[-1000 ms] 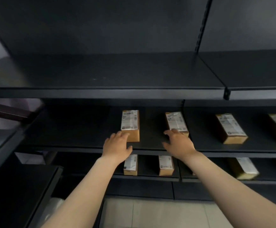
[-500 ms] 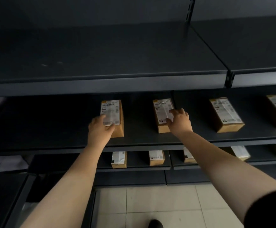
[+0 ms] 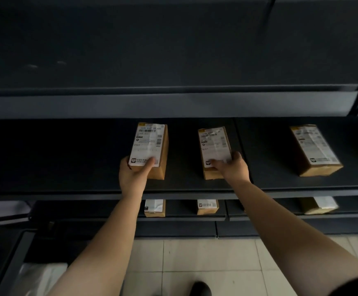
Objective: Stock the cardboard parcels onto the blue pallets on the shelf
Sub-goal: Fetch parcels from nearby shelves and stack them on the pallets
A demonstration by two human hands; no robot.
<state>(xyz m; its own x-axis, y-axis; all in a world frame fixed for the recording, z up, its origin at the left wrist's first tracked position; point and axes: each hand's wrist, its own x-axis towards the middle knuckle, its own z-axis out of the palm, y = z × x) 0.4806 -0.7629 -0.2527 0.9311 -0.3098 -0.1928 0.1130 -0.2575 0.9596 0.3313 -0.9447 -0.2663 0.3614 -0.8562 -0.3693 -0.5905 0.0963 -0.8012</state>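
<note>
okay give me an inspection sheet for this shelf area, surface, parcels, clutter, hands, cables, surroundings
Surface: dark shelf, three parcels in view on it.
Job's things: left parcel, middle parcel, right parcel, labels up; more on the lower shelf. No blue pallets seen.
Clutter: nothing seen.
Grips: left hand holds the left parcel's near end; right hand holds the middle one's.
Cables: nothing seen.
Surroundings: bare upper shelf, tiled floor.

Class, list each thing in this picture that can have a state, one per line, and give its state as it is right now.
Left hand: grips the near end of the left labelled cardboard parcel, thumb on its label.
Right hand: grips the near end of the middle labelled cardboard parcel.
Right labelled cardboard parcel: lying flat on the dark metal shelf, untouched.
</note>
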